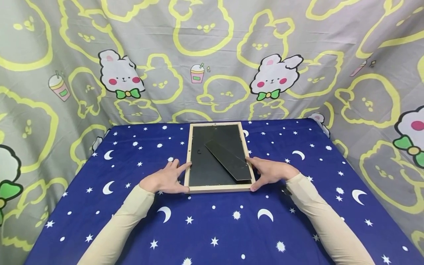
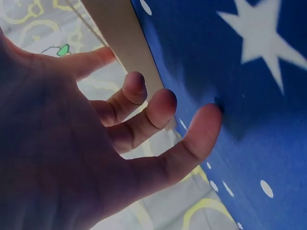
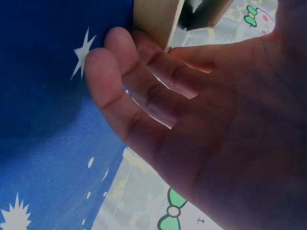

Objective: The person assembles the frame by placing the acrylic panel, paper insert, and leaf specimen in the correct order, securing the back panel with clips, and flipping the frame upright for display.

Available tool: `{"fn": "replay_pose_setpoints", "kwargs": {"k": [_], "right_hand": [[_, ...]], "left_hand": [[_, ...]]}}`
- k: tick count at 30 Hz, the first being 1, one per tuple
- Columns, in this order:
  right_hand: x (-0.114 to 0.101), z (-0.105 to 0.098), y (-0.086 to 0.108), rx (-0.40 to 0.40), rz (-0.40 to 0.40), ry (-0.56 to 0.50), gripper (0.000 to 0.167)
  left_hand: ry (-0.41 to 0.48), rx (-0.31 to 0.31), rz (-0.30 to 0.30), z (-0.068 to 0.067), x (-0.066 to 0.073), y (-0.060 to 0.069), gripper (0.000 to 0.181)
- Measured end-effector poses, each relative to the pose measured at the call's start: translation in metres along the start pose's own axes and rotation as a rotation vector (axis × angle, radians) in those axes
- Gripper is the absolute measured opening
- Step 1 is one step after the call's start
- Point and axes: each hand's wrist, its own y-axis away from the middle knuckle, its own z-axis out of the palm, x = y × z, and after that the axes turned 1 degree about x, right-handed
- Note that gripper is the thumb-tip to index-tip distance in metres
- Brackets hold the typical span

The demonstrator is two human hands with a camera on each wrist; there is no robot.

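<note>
A light wooden picture frame (image 1: 218,188) lies back side up on the table, its black backing board (image 1: 203,169) showing. On the board, a black easel stand (image 1: 228,162) slants down toward the near right corner. My left hand (image 1: 167,178) touches the frame's left side with the index finger, the thumb at the near left corner. Over on the right side, my right hand (image 1: 269,171) does likewise, its thumb at the near right corner. Both wrist views show the other fingers loosely bent beside the wooden edge (image 2: 127,43), without wrapping round it.
A dark blue cloth (image 1: 212,224) with white moons and stars covers the table. Behind and at both sides hangs a grey curtain (image 1: 159,22) with yellow outlines and rabbit figures. The frame's far end lies near the table's back edge.
</note>
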Motion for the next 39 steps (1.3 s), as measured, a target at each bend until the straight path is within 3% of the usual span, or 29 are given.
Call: {"fn": "replay_pose_setpoints", "kwargs": {"k": [7,9,11,13,15,18,20,25,34,39], "right_hand": [[-0.002,0.002,-0.002,-0.008,0.023,-0.044,0.119],[-0.003,0.003,-0.003,-0.01,0.034,-0.062,0.119],[-0.003,0.003,-0.003,-0.01,0.035,-0.067,0.119],[-0.003,0.003,-0.003,-0.011,0.041,-0.07,0.119],[-0.004,0.002,-0.003,-0.014,0.045,-0.067,0.119],[-0.004,0.002,-0.002,-0.017,0.053,-0.064,0.119],[-0.004,0.002,-0.001,-0.017,0.06,-0.062,0.119],[-0.004,0.002,0.0,-0.015,0.062,-0.059,0.12],[-0.003,0.002,-0.001,-0.02,0.054,-0.083,0.121],[-0.003,0.001,0.001,-0.021,0.06,-0.083,0.121]], "left_hand": [[0.034,0.044,0.085,-0.003,-0.008,-0.001,0.084],[0.036,0.092,0.132,-0.005,-0.012,-0.003,0.074],[0.055,0.184,0.179,-0.006,-0.015,-0.005,0.06],[0.126,0.293,0.201,-0.009,-0.019,-0.008,0.044],[0.248,0.396,0.182,-0.012,-0.021,-0.01,0.028],[0.512,0.464,0.13,-0.017,-0.022,-0.01,0.009],[0.684,0.456,0.099,-0.019,-0.021,-0.01,0.007],[1.036,0.344,0.055,-0.019,-0.018,-0.014,0.014],[1.386,0.178,-0.011,-0.008,-0.021,-0.023,0.02],[1.478,0.136,-0.003,-0.008,-0.02,-0.023,0.023]]}}
